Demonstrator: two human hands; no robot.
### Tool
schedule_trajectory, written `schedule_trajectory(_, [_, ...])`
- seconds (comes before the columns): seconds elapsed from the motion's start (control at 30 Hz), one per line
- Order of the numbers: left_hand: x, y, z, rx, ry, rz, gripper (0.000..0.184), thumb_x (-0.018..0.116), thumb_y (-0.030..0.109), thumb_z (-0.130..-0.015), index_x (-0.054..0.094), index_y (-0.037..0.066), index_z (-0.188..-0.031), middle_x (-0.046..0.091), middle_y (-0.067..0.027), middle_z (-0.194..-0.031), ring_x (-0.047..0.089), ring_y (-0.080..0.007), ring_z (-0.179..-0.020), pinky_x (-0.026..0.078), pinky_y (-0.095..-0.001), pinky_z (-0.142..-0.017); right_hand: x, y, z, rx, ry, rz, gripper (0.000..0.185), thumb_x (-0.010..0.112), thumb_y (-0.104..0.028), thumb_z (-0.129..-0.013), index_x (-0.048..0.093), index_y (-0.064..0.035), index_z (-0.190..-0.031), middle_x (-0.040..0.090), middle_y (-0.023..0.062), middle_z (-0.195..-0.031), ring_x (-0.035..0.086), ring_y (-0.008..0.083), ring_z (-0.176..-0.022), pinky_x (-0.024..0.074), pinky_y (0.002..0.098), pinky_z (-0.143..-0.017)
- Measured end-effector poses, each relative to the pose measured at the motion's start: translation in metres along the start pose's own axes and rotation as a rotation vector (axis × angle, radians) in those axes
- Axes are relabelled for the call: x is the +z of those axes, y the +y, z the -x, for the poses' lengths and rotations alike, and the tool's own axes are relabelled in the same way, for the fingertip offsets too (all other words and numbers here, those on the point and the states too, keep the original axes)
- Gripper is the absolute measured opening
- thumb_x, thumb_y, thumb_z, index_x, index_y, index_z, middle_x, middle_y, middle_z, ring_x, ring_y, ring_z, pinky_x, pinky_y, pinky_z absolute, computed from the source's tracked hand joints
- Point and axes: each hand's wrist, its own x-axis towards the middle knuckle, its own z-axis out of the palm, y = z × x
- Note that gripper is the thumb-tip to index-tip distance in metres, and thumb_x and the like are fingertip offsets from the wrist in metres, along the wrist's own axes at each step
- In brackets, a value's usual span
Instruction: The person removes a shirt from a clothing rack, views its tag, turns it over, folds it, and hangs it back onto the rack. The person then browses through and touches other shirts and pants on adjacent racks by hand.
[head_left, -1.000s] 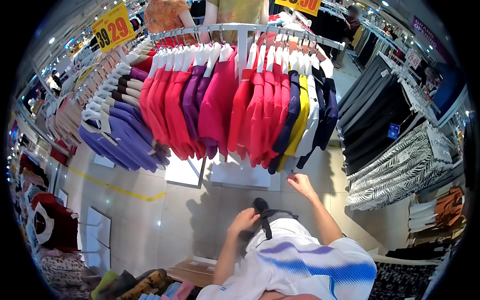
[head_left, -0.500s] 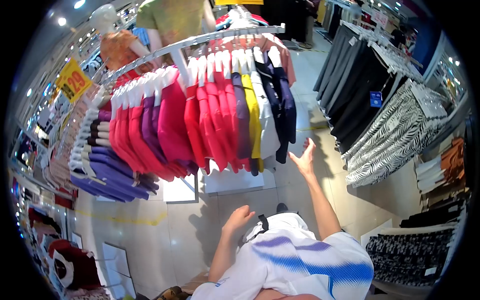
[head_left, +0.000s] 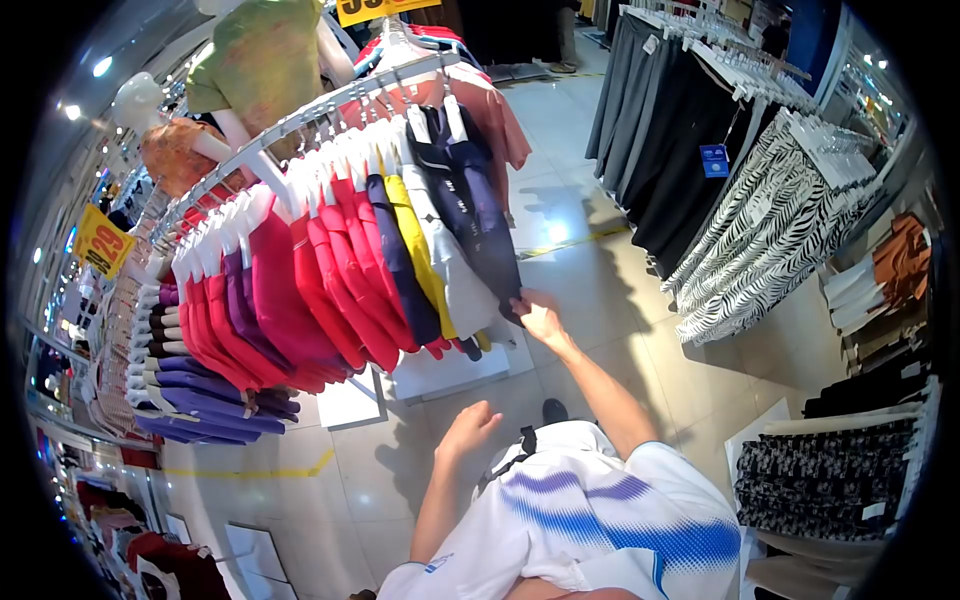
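Note:
My right hand point(head_left: 540, 317) pinches the lower sleeve edge of a navy shirt point(head_left: 484, 215), the end garment on the curved metal rack point(head_left: 330, 98). Beside it hang a white shirt point(head_left: 450, 265), a yellow shirt point(head_left: 413, 230) and several red shirts point(head_left: 335, 270), all on white hangers. My left hand point(head_left: 470, 428) is raised in front of my waist, its fingers curled in, below the hanging shirts and touching none of them.
Right of the aisle stands a rack with black trousers point(head_left: 690, 165) and zebra-print garments point(head_left: 775, 225). Patterned dark clothes point(head_left: 830, 480) hang at the lower right. White low platforms point(head_left: 450, 372) lie under the shirts. Mannequins point(head_left: 255, 70) stand behind the rack.
My right hand has moved left from open air and closed on the navy sleeve. The view has turned right, so the rack sits further left. My left hand stays near my waist.

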Motion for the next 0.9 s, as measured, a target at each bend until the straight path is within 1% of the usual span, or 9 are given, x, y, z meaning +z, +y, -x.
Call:
schedule_trajectory(0.07, [-0.001,0.007,-0.012,0.003,0.039,0.016,0.032,0.062,0.029,-0.090,0.053,-0.001,-0.086,0.059,-0.0155,-0.075,0.057,-0.0256,-0.066,0.046,-0.0374,-0.061,-0.015,-0.017,0.005,0.054,-0.109,-0.081,0.020,0.062,-0.019,-0.082,0.059,-0.0003,-0.078,0.061,0.0183,-0.076,0.059,0.0389,-0.071,0.0465,0.0437,-0.061])
schedule_trajectory(0.17, [0.004,0.007,-0.029,0.021,0.145,0.075,0.030,0.061,0.028,-0.092,0.053,-0.001,-0.093,0.060,-0.0107,-0.074,0.059,-0.0191,-0.069,0.048,-0.0326,-0.064,-0.031,-0.024,0.009,-0.055,-0.179,-0.117,0.020,0.064,-0.020,-0.081,0.059,-0.0004,-0.076,0.060,0.0169,-0.076,0.059,0.0373,-0.070,0.0463,0.0418,-0.061])
schedule_trajectory(0.27, [0.005,0.021,-0.056,-0.040,0.314,0.586,0.026,0.057,0.023,-0.095,0.050,0.001,-0.106,0.061,-0.0071,-0.097,0.060,-0.0134,-0.080,0.049,-0.0282,-0.074,-0.048,-0.034,0.006,-0.137,-0.305,-0.246,0.020,0.064,-0.021,-0.081,0.061,-0.0024,-0.074,0.060,0.0144,-0.075,0.060,0.0351,-0.070,0.0466,0.0413,-0.060])
schedule_trajectory(0.4, [-0.011,0.080,-0.093,0.006,0.541,0.942,0.035,0.062,0.021,-0.092,0.046,0.000,-0.114,0.057,-0.0094,-0.101,0.058,-0.0164,-0.091,0.048,-0.0303,-0.083,-0.073,-0.049,0.004,-0.355,-0.328,-0.120,0.019,0.066,-0.024,-0.079,0.065,-0.0063,-0.074,0.061,0.0131,-0.068,0.062,0.0319,-0.068,0.0491,0.0411,-0.060])
schedule_trajectory(0.5, [-0.011,0.100,-0.114,0.022,0.631,0.717,0.021,0.061,0.018,-0.093,0.050,0.003,-0.100,0.056,-0.0034,-0.093,0.054,-0.0103,-0.085,0.046,-0.0245,-0.073,-0.080,-0.047,0.003,-0.405,-0.432,-0.021,0.017,0.064,-0.023,-0.078,0.063,-0.0073,-0.072,0.061,0.0093,-0.069,0.062,0.0295,-0.067,0.0498,0.0403,-0.059])
schedule_trajectory(0.6, [-0.010,0.100,-0.122,0.017,0.603,0.829,0.020,0.057,0.014,-0.095,0.049,0.007,-0.078,0.047,0.0050,-0.074,0.041,-0.0026,-0.068,0.035,-0.0200,-0.057,-0.084,-0.036,-0.003,-0.531,-0.438,-0.077,0.017,0.063,-0.023,-0.079,0.060,-0.0078,-0.073,0.061,0.0058,-0.071,0.062,0.0267,-0.069,0.0499,0.0400,-0.060])
schedule_trajectory(0.7, [-0.014,0.119,-0.121,0.033,0.628,0.662,0.014,0.050,0.014,-0.098,0.055,0.002,-0.095,0.051,0.0033,-0.079,0.043,-0.0045,-0.069,0.037,-0.0215,-0.060,-0.098,-0.019,-0.010,-0.403,-0.444,-0.263,0.017,0.066,-0.023,-0.082,0.063,-0.0063,-0.083,0.060,0.0085,-0.073,0.062,0.0250,-0.068,0.0497,0.0355,-0.061])
schedule_trajectory(0.77, [-0.015,0.148,-0.117,0.027,0.589,0.933,0.019,0.044,0.013,-0.100,0.054,-0.001,-0.107,0.059,-0.0027,-0.091,0.054,-0.0086,-0.078,0.045,-0.0248,-0.070,-0.102,-0.008,-0.016,-0.006,-0.336,-0.536,0.014,0.066,-0.018,-0.084,0.065,-0.0045,-0.089,0.060,0.0092,-0.078,0.062,0.0201,-0.067,0.0501,0.0329,-0.064])
schedule_trajectory(0.9, [-0.016,0.148,-0.109,0.102,0.478,1.045,0.020,0.045,0.016,-0.100,0.055,0.001,-0.108,0.061,-0.0048,-0.093,0.057,-0.0124,-0.078,0.046,-0.0272,-0.069,-0.085,0.011,-0.017,0.384,-0.514,-0.833,0.041,0.061,-0.023,-0.092,0.051,-0.0026,-0.125,0.060,0.0097,-0.108,0.060,0.0168,-0.099,0.0486,0.0289,-0.081])
